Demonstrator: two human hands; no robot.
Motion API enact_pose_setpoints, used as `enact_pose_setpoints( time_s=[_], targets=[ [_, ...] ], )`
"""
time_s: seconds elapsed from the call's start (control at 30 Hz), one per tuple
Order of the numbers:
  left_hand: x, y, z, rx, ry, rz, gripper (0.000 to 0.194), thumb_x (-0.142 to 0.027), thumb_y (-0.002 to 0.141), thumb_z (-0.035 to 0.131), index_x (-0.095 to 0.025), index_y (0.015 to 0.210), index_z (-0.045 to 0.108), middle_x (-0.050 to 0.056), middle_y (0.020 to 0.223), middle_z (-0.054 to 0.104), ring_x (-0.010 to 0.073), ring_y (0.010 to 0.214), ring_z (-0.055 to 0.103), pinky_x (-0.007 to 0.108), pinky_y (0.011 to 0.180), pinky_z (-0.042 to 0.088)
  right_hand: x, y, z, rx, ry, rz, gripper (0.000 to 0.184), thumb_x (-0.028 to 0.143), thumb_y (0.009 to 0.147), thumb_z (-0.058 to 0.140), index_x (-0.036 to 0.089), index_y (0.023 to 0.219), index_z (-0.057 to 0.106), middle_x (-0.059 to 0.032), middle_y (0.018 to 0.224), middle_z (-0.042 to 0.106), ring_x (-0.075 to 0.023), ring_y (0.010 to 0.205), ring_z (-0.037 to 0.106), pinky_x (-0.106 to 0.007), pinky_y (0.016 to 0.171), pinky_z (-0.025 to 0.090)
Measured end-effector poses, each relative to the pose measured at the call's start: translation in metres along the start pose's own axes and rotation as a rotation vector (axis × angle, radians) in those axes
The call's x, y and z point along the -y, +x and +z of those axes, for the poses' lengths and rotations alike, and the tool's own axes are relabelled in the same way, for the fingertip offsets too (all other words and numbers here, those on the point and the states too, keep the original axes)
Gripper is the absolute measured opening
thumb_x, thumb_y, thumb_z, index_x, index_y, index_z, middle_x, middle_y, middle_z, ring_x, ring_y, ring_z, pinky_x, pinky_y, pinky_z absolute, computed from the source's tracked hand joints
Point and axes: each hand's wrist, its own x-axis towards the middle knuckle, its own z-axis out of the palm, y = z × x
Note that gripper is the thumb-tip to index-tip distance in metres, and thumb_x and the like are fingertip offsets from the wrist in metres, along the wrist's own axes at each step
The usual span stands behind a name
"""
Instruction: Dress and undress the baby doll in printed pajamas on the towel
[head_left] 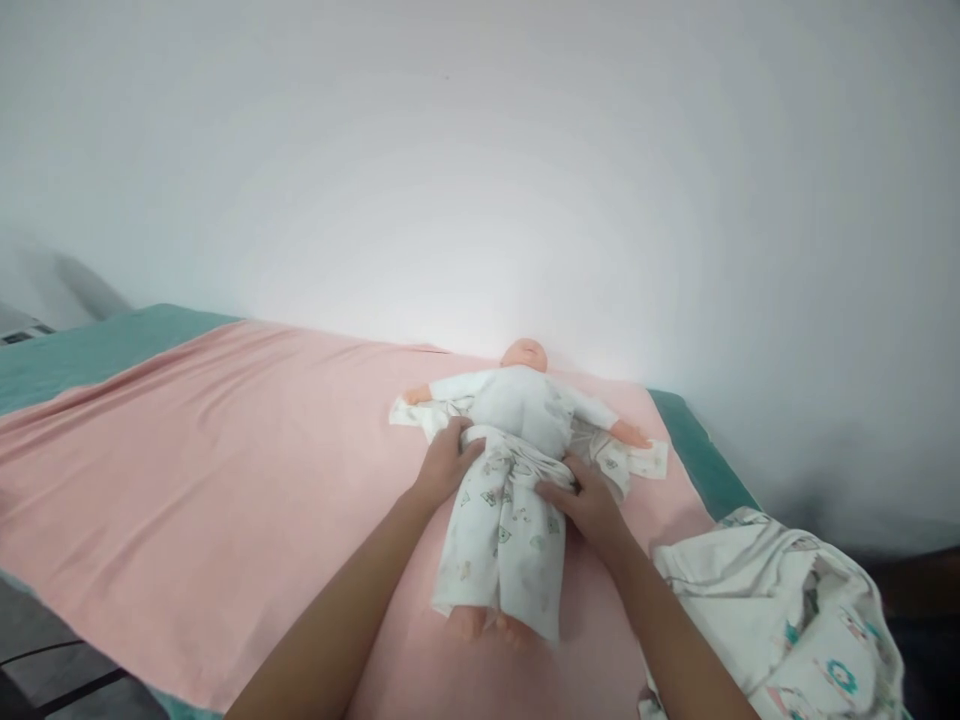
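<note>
A baby doll (517, 405) lies on its back with its head toward the wall and its arms spread. Its body and arms are white, and it wears printed white pants (501, 525), the bare feet showing below the hems. The waistband sits bunched at the doll's middle. My left hand (448, 462) grips the waistband at the left hip, thumb on top. At the right hip, my right hand (589, 498) pinches the other side of the waistband. Under the doll's torso and arms a printed white shirt (611, 462) is spread out.
A pink sheet (247, 480) covers much of a green-topped bed or table (120, 345). At the lower right lies a crumpled printed white cloth (787, 600). The pale wall (480, 180) rises right behind the doll's head.
</note>
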Motion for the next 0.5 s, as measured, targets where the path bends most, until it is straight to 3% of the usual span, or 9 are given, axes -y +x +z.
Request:
enact_pose_setpoints(
  time_s=[0.13, 0.27, 0.4, 0.5],
  targets=[
    [-0.009, -0.021, -0.003, -0.029, 0.046, -0.029, 0.031, -0.049, 0.085, 0.053, -0.022, 0.099, 0.053, 0.004, 0.091, 0.063, 0.0214, 0.087, 0.057, 0.033, 0.076, 0.043, -0.007, 0.002, 0.001, -0.083, -0.19, -0.008, 0.031, 0.051, 0.076, 0.063, 0.02, 0.076, 0.063, -0.0018, 0.079, 0.065, -0.0214, 0.078, 0.058, -0.03, 0.069, 0.043],
    [-0.015, -0.057, -0.004, -0.07, 0.074, -0.047, 0.033, -0.054, 0.082, 0.055, -0.022, 0.09, 0.057, 0.003, 0.083, 0.063, 0.0212, 0.081, 0.057, 0.033, 0.072, 0.043, -0.015, 0.002, 0.002, -0.174, -0.346, -0.105, 0.029, 0.047, 0.081, 0.056, 0.02, 0.071, 0.061, -0.001, 0.071, 0.063, -0.0188, 0.073, 0.056, -0.028, 0.066, 0.038],
    [-0.015, -0.091, -0.004, -0.153, 0.069, 0.019, 0.026, -0.047, 0.083, 0.058, -0.021, 0.084, 0.058, 0.004, 0.084, 0.064, 0.021, 0.083, 0.058, 0.034, 0.075, 0.045, -0.02, -0.001, 0.005, -0.275, -0.471, -0.187, 0.032, 0.038, 0.082, 0.052, 0.021, 0.056, 0.045, -0.0005, 0.06, 0.054, -0.0159, 0.062, 0.048, -0.027, 0.061, 0.032],
    [-0.015, -0.1, -0.004, -0.19, 0.069, 0.09, 0.02, -0.041, 0.083, 0.059, -0.021, 0.083, 0.059, 0.005, 0.088, 0.064, 0.0216, 0.087, 0.058, 0.035, 0.077, 0.045, -0.023, -0.003, 0.007, -0.323, -0.529, -0.238, 0.032, 0.033, 0.08, 0.051, 0.022, 0.054, 0.036, 0.0007, 0.054, 0.048, -0.015, 0.057, 0.043, -0.028, 0.058, 0.029]
  ],
)
